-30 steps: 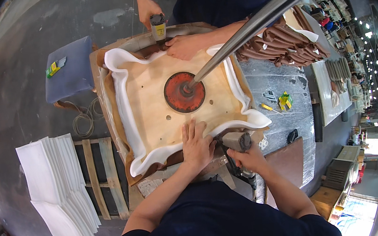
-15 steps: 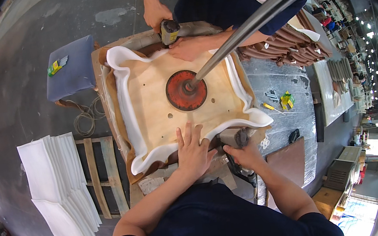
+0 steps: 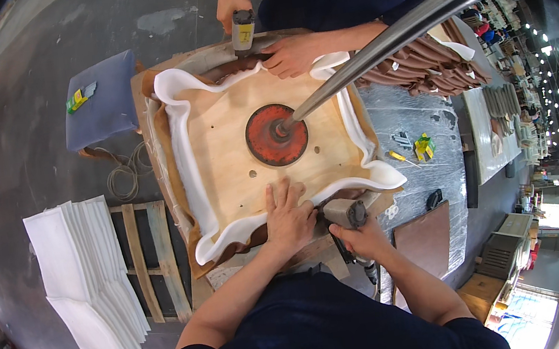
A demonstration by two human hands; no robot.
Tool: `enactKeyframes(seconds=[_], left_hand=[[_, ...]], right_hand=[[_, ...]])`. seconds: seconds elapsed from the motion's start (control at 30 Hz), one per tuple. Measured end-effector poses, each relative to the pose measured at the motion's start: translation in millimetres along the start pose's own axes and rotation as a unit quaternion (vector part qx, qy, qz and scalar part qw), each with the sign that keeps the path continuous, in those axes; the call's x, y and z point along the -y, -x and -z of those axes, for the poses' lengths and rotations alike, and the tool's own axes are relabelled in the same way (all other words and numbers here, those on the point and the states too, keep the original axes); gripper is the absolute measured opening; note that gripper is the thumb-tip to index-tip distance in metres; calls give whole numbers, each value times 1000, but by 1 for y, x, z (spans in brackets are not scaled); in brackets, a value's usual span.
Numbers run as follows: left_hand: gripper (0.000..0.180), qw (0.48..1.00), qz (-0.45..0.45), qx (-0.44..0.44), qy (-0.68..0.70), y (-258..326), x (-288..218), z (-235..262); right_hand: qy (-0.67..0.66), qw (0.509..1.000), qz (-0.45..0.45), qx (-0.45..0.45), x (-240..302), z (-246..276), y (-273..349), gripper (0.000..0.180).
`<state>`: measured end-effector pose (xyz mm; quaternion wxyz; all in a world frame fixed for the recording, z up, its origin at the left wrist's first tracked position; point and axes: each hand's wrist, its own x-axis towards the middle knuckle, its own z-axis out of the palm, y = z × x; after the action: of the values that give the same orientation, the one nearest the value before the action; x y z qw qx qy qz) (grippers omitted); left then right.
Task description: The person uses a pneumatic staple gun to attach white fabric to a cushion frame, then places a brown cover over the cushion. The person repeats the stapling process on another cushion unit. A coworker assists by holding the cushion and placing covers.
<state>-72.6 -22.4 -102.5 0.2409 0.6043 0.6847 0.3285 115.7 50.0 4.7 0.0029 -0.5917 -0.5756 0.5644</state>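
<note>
A pale wooden board (image 3: 220, 147) lies with white padding (image 3: 191, 185) and a brown cover (image 3: 238, 248) around its edges. A round red plate (image 3: 264, 150) at the end of a metal pole (image 3: 375, 44) bears on its middle. My left hand (image 3: 290, 222) lies over the near edge, fingers stretched onto the wood, thumb by the folded cover. My right hand (image 3: 364, 239) grips a staple gun (image 3: 346, 214), its nose beside my left thumb at that edge. Across the board, a co-worker's hand (image 3: 232, 4) holds another staple gun (image 3: 243, 31); their other hand (image 3: 293, 54) presses the far edge.
A blue padded seat (image 3: 105, 119) with a staple box stands at left, above a coiled hose (image 3: 125, 179). White sheets (image 3: 82, 268) are stacked beside a wooden pallet (image 3: 138, 261). On the right-hand table (image 3: 419, 115) are a screwdriver (image 3: 399, 157), staples and brown covers (image 3: 413, 71).
My left hand has shifted slightly right and its fingers have drawn closer together. The staple gun in my right hand has tilted. The co-worker's staple gun is raised and their other hand has moved right.
</note>
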Motion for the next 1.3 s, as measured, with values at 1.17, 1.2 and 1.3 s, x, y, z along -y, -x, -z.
enactKeyframes(seconds=[1.17, 1.2, 1.3], left_hand=[[32, 997, -77, -3, 19, 25, 22, 56], [34, 996, -92, 5, -1, 28, 23, 57], [37, 995, -98, 11, -36, 16, 26, 51]], right_hand=[[80, 992, 54, -79, 4, -29, 1, 46], [73, 994, 36, -72, 6, -28, 2, 45], [48, 998, -27, -40, 19, -27, 1, 41]])
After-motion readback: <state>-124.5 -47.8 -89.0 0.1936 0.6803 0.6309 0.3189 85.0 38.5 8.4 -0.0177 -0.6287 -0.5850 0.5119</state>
